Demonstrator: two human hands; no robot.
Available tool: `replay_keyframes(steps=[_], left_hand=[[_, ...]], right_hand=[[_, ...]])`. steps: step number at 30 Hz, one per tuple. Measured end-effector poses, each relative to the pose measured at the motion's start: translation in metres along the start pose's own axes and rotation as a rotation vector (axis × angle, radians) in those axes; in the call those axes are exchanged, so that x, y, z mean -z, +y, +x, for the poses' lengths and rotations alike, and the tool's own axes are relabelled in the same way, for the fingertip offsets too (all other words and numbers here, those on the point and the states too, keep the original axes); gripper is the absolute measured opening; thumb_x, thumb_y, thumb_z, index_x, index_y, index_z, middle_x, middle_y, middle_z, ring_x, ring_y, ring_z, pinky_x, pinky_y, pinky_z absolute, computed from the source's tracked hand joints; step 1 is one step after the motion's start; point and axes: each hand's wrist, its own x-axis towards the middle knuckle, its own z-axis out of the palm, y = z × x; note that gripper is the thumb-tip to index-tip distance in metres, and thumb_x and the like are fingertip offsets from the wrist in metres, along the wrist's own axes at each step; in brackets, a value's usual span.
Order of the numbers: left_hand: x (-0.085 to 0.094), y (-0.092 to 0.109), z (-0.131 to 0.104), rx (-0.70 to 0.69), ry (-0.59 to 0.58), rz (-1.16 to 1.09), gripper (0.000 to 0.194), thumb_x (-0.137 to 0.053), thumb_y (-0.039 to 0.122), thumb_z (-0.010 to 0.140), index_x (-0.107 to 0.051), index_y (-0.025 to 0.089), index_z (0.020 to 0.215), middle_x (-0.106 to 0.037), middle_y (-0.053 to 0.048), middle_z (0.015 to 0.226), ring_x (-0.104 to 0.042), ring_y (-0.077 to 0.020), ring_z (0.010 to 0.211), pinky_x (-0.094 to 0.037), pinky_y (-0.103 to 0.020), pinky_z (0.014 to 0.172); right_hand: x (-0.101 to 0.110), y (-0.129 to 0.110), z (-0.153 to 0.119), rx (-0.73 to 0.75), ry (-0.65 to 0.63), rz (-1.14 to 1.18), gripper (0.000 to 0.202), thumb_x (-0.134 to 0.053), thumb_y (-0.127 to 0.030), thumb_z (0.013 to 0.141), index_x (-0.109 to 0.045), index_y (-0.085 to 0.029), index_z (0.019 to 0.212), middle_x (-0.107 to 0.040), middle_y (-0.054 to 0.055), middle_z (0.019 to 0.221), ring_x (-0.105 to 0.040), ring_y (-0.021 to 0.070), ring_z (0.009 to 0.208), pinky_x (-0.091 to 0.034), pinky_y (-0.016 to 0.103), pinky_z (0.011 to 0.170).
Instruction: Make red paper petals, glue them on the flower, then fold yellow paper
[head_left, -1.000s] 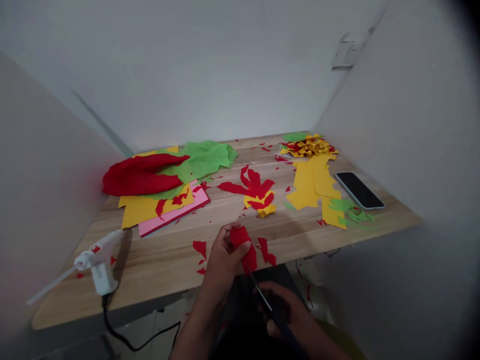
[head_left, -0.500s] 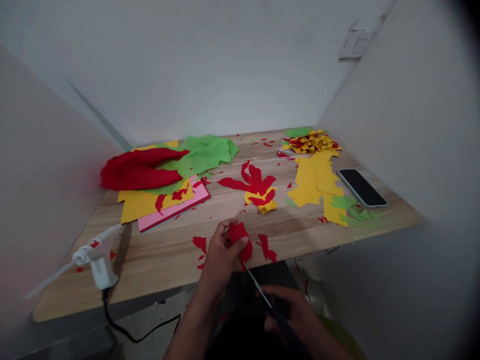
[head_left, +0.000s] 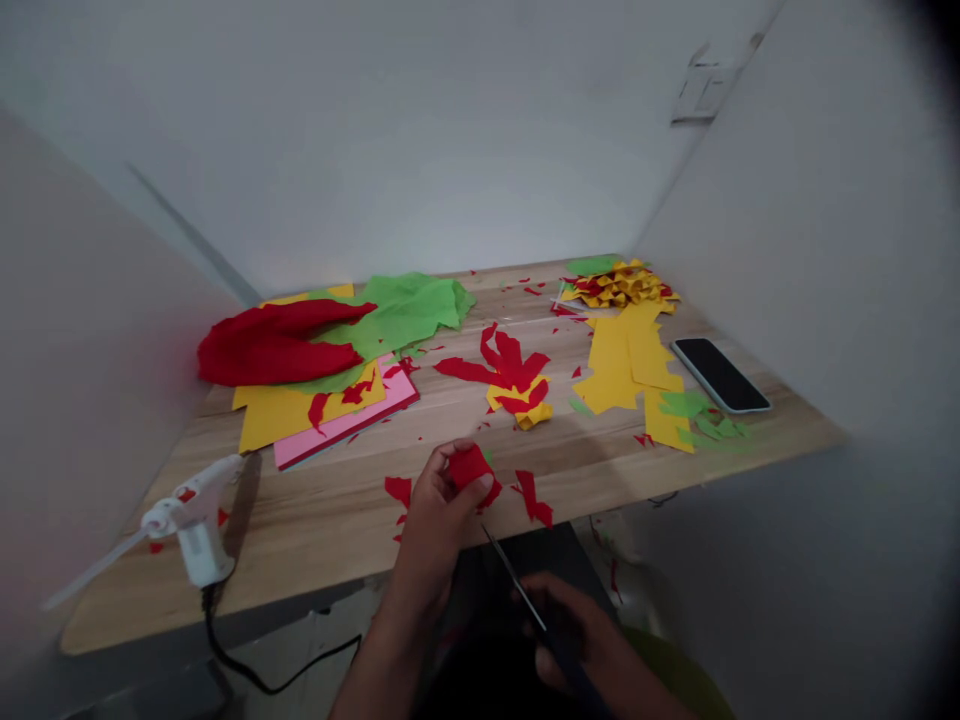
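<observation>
A small piece of red crepe paper [head_left: 471, 470] is pinched in my left hand [head_left: 442, 505], above the front edge of the table. My right hand [head_left: 570, 625] grips a pair of scissors [head_left: 517, 580] with dark handles. Their blades point up and left, with the tips just below the red paper and apart from it; the blades look closed together. Red scraps [head_left: 533, 498] lie to the right of my left hand, and another red scrap [head_left: 398, 489] lies to its left. Beyond my hands, red cut pieces [head_left: 514, 362] rest against a folded yellow paper piece [head_left: 534, 416].
A white glue gun [head_left: 199, 530] stands at the left front, its cord hanging over the edge. Red crepe paper [head_left: 277, 345], green crepe paper [head_left: 409, 312] and a pink sheet [head_left: 337, 428] lie back left. Yellow sheets [head_left: 615, 360] and a phone [head_left: 720, 375] are at right.
The scissors have drawn back slightly down from the red paper, so their tips are now apart from it. My left hand has turned the paper a little and shifted slightly left.
</observation>
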Motion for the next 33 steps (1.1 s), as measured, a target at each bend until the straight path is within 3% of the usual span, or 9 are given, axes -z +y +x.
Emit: replay_keyframes(steps=[7,12,22,29,33], left_hand=[[-0.002,0.011,-0.009,0.016,-0.009,0.0,0.051,-0.081,0.025,0.064,-0.06,0.019,0.11,-0.067,-0.001,0.083,-0.061,-0.0152,0.073,-0.047,-0.026,0.069],[-0.001,0.015,-0.014,0.029,0.008,-0.016,0.05,-0.081,0.024,0.065,-0.06,0.02,0.111,-0.067,-0.002,0.086,-0.061,-0.0149,0.073,-0.048,-0.027,0.069],[-0.002,0.015,-0.019,0.09,-0.017,-0.065,0.058,-0.086,0.027,0.06,-0.059,0.021,0.111,-0.067,0.0,0.082,-0.062,-0.0145,0.07,-0.049,-0.027,0.069],[-0.003,0.016,-0.02,0.096,-0.002,-0.111,0.055,-0.083,0.026,0.063,-0.058,0.022,0.112,-0.068,0.001,0.083,-0.063,-0.0152,0.073,-0.047,-0.026,0.071],[-0.004,0.022,-0.024,0.108,-0.019,-0.186,0.055,-0.083,0.024,0.061,-0.058,0.022,0.111,-0.069,0.001,0.086,-0.063,-0.0143,0.079,-0.046,-0.026,0.078]], right_hand=[[-0.003,-0.004,0.014,0.052,0.021,0.061,0.056,-0.076,-0.045,0.063,-0.063,-0.023,0.112,-0.058,0.001,0.086,-0.054,0.0177,0.076,-0.044,0.031,0.071],[-0.003,-0.001,0.013,0.065,0.001,0.068,0.046,-0.074,-0.037,0.062,-0.066,-0.023,0.104,-0.058,0.0,0.083,-0.052,0.0174,0.076,-0.042,0.03,0.07],[0.0,0.004,0.015,0.073,0.012,0.081,0.055,-0.074,-0.023,0.054,-0.066,-0.025,0.108,-0.06,-0.001,0.084,-0.052,0.0163,0.073,-0.043,0.03,0.068],[0.003,0.004,0.011,0.005,-0.017,0.044,0.059,-0.077,-0.027,0.056,-0.065,-0.027,0.113,-0.064,0.001,0.094,-0.058,0.0215,0.086,-0.046,0.036,0.081],[0.006,0.003,0.008,0.042,-0.07,-0.021,0.049,-0.069,-0.025,0.066,-0.06,-0.027,0.114,-0.061,0.0,0.098,-0.055,0.0192,0.087,-0.045,0.034,0.082]])
